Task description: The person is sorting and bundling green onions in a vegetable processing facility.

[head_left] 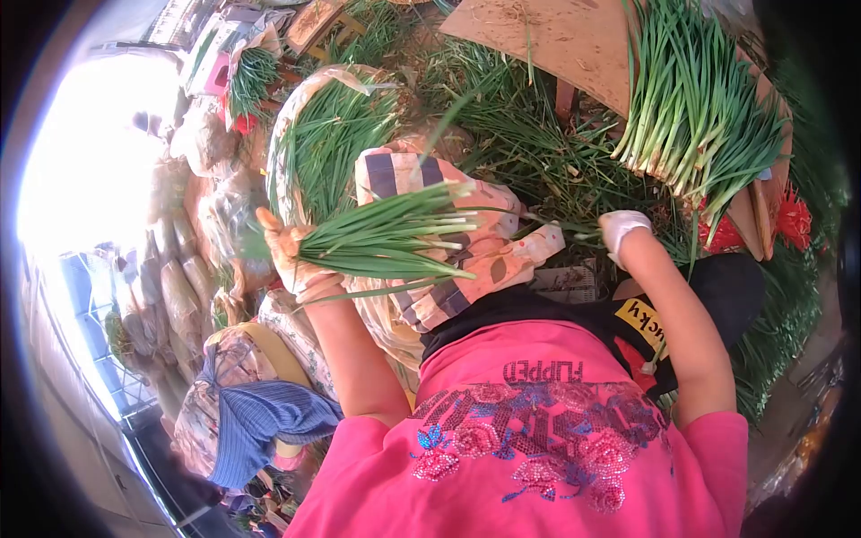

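Observation:
A bunch of garlic chives (386, 235) lies across my left hand (294, 249), which is gloved in orange and closed around the leafy end. The pale stem ends point right, above my lap. Off to the right, my right hand (625, 233) wears a whitish glove and is closed. A few thin chive leaves (578, 229) trail from its fingers, partly blurred. A patterned cloth (511, 260) covers my lap beneath the bunch.
A plastic-lined container (285, 134) of loose chives stands beyond my left hand. Trimmed leaves (538, 125) litter the floor ahead. A large pile of chives (695, 112) rests on a wooden board (574, 45) at upper right. Someone in a blue ribbed garment (269, 417) is at left.

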The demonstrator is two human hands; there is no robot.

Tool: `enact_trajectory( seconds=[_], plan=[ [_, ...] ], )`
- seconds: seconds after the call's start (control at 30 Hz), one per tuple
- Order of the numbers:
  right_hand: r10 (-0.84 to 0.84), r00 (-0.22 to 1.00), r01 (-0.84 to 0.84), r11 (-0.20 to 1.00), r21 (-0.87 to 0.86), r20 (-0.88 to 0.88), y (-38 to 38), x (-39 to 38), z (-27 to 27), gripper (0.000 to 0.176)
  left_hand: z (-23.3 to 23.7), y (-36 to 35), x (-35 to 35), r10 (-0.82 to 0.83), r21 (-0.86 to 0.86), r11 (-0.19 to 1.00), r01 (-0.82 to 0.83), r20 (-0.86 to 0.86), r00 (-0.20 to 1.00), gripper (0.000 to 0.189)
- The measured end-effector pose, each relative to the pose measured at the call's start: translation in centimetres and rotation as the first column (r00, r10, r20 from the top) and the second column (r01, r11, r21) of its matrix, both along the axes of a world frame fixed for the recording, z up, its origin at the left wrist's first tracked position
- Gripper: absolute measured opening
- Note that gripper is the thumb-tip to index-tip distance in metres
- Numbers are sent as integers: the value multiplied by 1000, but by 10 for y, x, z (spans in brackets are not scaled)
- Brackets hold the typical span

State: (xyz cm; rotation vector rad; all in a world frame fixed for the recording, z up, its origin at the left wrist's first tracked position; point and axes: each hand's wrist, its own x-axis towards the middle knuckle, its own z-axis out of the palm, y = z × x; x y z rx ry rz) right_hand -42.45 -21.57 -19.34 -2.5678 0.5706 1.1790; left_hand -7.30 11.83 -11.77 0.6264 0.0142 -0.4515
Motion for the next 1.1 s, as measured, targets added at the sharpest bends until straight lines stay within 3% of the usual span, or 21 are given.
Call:
enact_trajectory(
  seconds=[0.07,0.1,0.13,0.2,0.27,0.3,0.33,0.4,0.5,0.63,0.67,0.7,0.73,0.8,0.83,0.87,0.93,1.0,1.03,1.07,1.1],
  plan=[
    [-115,980,145,972,-187,164,3,-4,0,42,3,7,11,13,-70,997,-17,-49,999,29],
    [-123,893,200,970,-135,433,8,-12,0,45,1,10,13,118,20,993,-117,-78,990,30],
    [-208,786,218,974,54,581,14,-3,23,45,-10,17,21,50,-59,997,-55,-94,994,31],
    [-471,625,183,864,470,623,30,17,15,55,-30,30,37,-96,-205,976,69,-120,988,35],
    [-818,517,115,357,927,251,54,41,30,47,-28,15,28,-84,-52,995,81,-76,994,34],
    [-888,411,4,229,973,207,67,53,26,41,-24,6,22,-100,-20,995,99,-55,993,35],
    [-905,424,60,70,996,38,73,59,35,39,-20,-2,17,-116,13,993,117,-35,993,35],
    [-853,427,171,-251,953,-302,79,67,53,34,37,-58,-41,173,392,905,-165,15,985,37],
    [-869,437,203,-153,967,-230,83,67,36,26,-3,-24,-13,-38,211,978,5,152,988,39],
    [-836,549,353,223,909,-8,74,53,33,26,-25,-8,1,-169,453,891,-16,365,915,38],
    [-308,699,6,905,426,645,67,44,-17,23,-23,-10,-1,-173,454,891,-18,376,911,37],
    [-247,784,115,959,257,569,55,39,-1,22,-11,-21,-14,-137,313,949,27,333,933,37],
    [293,890,-298,954,-40,348,35,31,-3,21,-2,-27,-21,-114,165,984,69,281,953,37],
    [44,984,-44,999,0,-174,7,16,6,35,7,-31,-19,-22,178,984,-20,231,973,35],
    [55,982,-60,998,-24,-182,3,5,10,38,19,-36,-24,22,153,987,-50,178,984,35],
    [-119,971,137,988,-74,206,8,-7,7,34,21,-34,-23,-29,49,999,21,162,986,35],
    [-228,695,164,974,159,682,24,-12,28,30,24,-33,-21,-147,-148,975,166,130,980,34],
    [-406,417,50,904,425,813,52,6,62,26,35,-45,-29,-208,-112,965,236,221,953,34],
    [-486,381,21,855,518,787,67,15,72,26,66,-77,-69,-4,136,990,-26,216,976,35],
    [-563,345,-14,797,604,751,78,25,80,26,64,-82,-72,-14,109,994,-10,213,977,34],
    [-394,516,8,890,455,761,82,39,97,28,63,-86,-74,-22,83,997,5,211,977,34]
  ],
)
